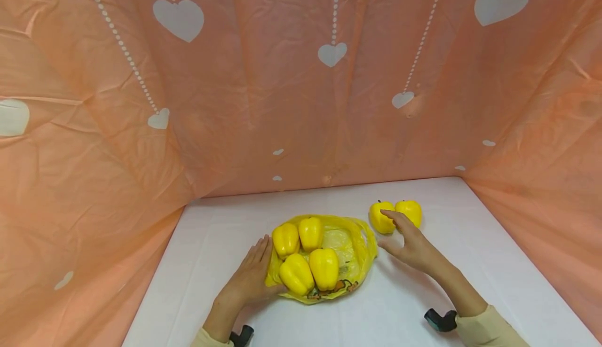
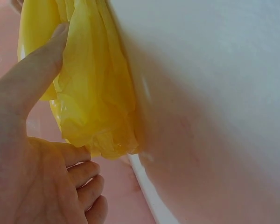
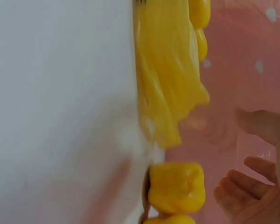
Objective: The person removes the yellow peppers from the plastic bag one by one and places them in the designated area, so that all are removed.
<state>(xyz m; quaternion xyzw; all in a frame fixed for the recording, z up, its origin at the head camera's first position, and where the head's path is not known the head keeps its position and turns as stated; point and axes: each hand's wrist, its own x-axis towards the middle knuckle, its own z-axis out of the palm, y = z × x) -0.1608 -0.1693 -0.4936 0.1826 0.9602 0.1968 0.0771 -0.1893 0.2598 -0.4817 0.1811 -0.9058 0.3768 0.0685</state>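
Observation:
A yellow plastic bag lies spread open on the table, its rim rolled outward. Several yellow bell peppers sit in its left part. My left hand rests along the bag's left side with straight fingers; its thumb touches the bag's lower edge. In the left wrist view the thumb lies against the yellow film. Between the bag and two more yellow bell peppers hovers my right hand, fingers and thumb spread apart, holding nothing. The right wrist view has one loose pepper a short way from the fingertips.
The white table runs back to a peach curtain with white hearts, which also hangs at both sides. Dark wrist devices sit under both forearms. The two loose peppers stand side by side right of the bag.

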